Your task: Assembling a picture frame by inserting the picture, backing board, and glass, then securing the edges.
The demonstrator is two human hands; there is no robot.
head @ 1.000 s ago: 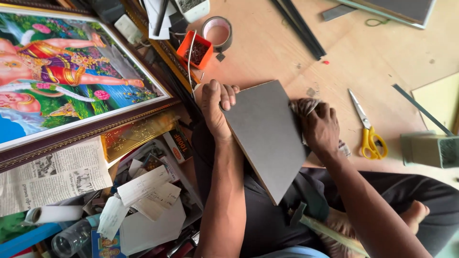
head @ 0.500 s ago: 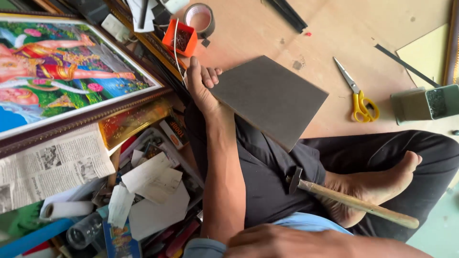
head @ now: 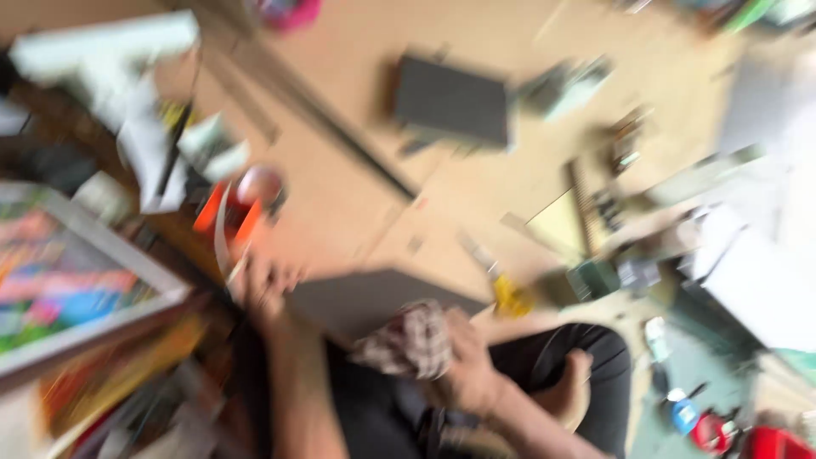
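The whole view is heavily motion-blurred. My left hand point(head: 262, 289) is at the left edge of a flat grey board point(head: 365, 299) that lies over my lap, and seems to grip it. My right hand point(head: 466, 367) holds a bunched checked cloth point(head: 410, 340) against the board's near side. My black trousers point(head: 552, 361) and a bare foot point(head: 580, 384) lie below the board.
A framed colourful picture point(head: 76, 280) leans at the left. An orange box point(head: 223, 214) and a tape roll point(head: 260, 184) sit beyond my left hand. Yellow-handled scissors point(head: 510, 297) lie right of the board. A dark panel point(head: 450, 102) rests on the brown floor point(head: 357, 195) farther off; clutter fills the right.
The camera has swung and everything has blurred. My right hand has come back into view holding a checked cloth at the grey board. The hammer is out of sight.
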